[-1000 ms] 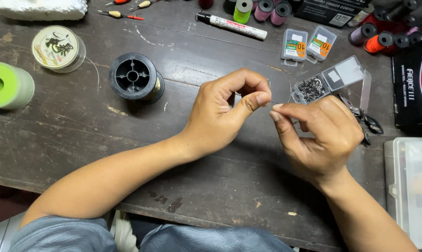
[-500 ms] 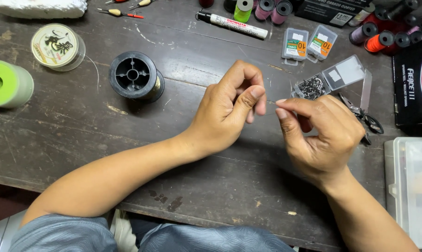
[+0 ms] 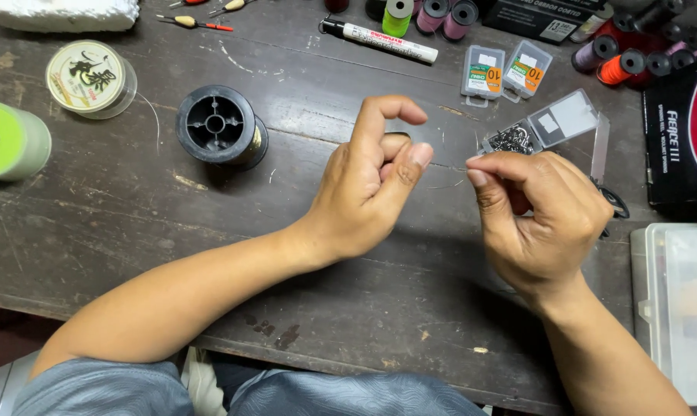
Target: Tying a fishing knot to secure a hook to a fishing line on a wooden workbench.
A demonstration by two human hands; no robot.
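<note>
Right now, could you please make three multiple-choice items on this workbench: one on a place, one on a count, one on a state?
1. Where is the black spool?
A. left of the left hand
B. right of the right hand
C. on the white box

2. How many small hook packets lie by the marker?
A. one
B. two
C. four

3. The clear hook case is
A. open
B. shut
C. upside down

Answers: 1 A, it stands left of that hand; 2 B, two lie side by side; 3 A, its lid is swung out.
</note>
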